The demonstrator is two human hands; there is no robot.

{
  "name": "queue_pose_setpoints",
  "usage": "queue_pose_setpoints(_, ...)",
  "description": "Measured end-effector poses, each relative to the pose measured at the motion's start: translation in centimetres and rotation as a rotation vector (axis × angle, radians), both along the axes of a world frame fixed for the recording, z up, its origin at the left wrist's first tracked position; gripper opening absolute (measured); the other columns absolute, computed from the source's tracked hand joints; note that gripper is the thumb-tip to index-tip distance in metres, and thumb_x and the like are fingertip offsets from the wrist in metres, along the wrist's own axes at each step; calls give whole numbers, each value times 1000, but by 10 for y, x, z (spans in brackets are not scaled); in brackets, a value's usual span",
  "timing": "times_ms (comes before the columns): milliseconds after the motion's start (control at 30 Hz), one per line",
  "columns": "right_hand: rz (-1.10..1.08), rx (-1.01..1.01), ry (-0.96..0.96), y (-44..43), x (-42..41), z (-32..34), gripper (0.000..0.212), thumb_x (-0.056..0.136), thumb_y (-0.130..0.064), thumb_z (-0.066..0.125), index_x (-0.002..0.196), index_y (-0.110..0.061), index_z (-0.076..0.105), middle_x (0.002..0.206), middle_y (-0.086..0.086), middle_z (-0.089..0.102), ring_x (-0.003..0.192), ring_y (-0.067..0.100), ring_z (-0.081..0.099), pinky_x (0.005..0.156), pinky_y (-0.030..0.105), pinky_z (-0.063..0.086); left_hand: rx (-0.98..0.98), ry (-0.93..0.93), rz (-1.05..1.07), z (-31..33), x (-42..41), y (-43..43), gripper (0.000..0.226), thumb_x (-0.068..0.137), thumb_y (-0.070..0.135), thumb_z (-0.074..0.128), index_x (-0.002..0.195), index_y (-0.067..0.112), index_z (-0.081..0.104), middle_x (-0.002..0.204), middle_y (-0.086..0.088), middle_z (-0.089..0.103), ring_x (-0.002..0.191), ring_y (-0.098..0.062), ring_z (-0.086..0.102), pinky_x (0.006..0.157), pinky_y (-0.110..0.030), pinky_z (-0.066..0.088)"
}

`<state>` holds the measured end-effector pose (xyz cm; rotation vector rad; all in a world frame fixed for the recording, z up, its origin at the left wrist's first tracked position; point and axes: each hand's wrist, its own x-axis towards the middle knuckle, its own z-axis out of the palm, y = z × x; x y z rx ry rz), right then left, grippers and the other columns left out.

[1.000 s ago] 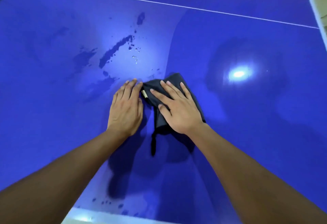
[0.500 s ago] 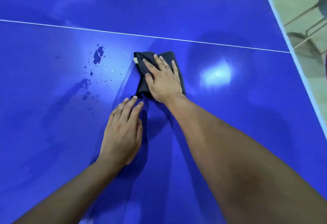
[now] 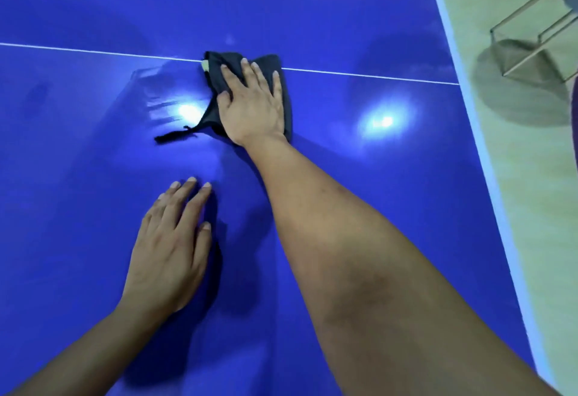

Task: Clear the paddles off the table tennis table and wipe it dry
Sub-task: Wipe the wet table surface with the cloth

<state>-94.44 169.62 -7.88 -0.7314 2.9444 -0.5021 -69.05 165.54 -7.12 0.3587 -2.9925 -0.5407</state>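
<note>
On table (image 3: 344, 208): right hand (image 3: 250, 107) flat, pressing cloth (image 3: 219, 73), hiding most of it; left hand (image 3: 169, 251) flat, empty.

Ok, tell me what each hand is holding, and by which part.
Nothing is gripped. The right hand presses flat on top of the dark cloth, fingers straight; the left hand rests open on the table.

There is one blue counter (image 3: 406, 192) crossed by one white line (image 3: 375, 75), one dark cloth (image 3: 215, 73) with one frayed strand (image 3: 175, 136), two hands, the left hand (image 3: 169, 245) and the right hand (image 3: 253, 104), two glare spots (image 3: 187, 111), and one metal-framed chair (image 3: 528, 6) past the counter's right edge.
</note>
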Motion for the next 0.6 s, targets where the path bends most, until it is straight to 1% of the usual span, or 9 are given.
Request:
queue_pose_setpoints(100, -116, 28, 47, 90, -41, -1, 57, 102, -42, 35, 158, -37, 32, 169, -2, 20, 156, 14, 13, 127, 47, -4, -59, -5, 8, -11, -6, 9, 57, 98, 32, 35, 151, 10, 42, 158, -14, 36, 147, -37, 31, 119, -54, 26)
queue_pose_setpoints(267, -332, 93, 57, 250, -92, 3, 58, 102, -41, 32, 159, -33, 30, 169, 3, 22, 156, 18, 16, 127, 49, 2, -78, -3, 20, -16, -7, 14, 57, 100, 34, 32, 153, 15, 38, 160, -8, 33, 150, -33, 28, 120, -53, 24)
queue_pose_setpoints(333, -394, 100, 41, 297, -100, 2, 59, 102, -40, 29, 160, -32, 28, 169, 6, 21, 156, 21, 16, 127, 51, 2, -83, -1, 28, -16, -9, 16, 57, 100, 34, 32, 152, 14, 39, 160, -8, 34, 149, -33, 28, 121, -51, 24)
queue_pose_setpoints(400, -433, 96, 26, 317, -101, 1, 60, 101, -39, 27, 161, -32, 26, 169, 7, 19, 156, 22, 15, 127, 51, 0, -92, -2, 30, -15, -8, 18, 56, 100, 34, 32, 152, 13, 39, 160, -9, 34, 149, -34, 29, 121, -50, 24)
queue_pose_setpoints(500, -478, 102, 3, 320, -99, 2, 60, 102, -37, 27, 161, -31, 24, 170, 7, 16, 157, 21, 11, 127, 50, -4, -87, -1, 26, -14, -8, 21, 56, 100, 32, 33, 151, 12, 40, 159, -11, 34, 148, -35, 30, 121, -51, 24)
queue_pose_setpoints(600, -462, 104, 4, 316, -98, 3, 61, 101, -34, 27, 162, -28, 24, 170, 10, 15, 157, 23, 11, 127, 52, -3, -68, 4, 45, -10, -9, 24, 54, 100, 31, 36, 150, 11, 42, 158, -11, 35, 148, -34, 31, 121, -51, 25)
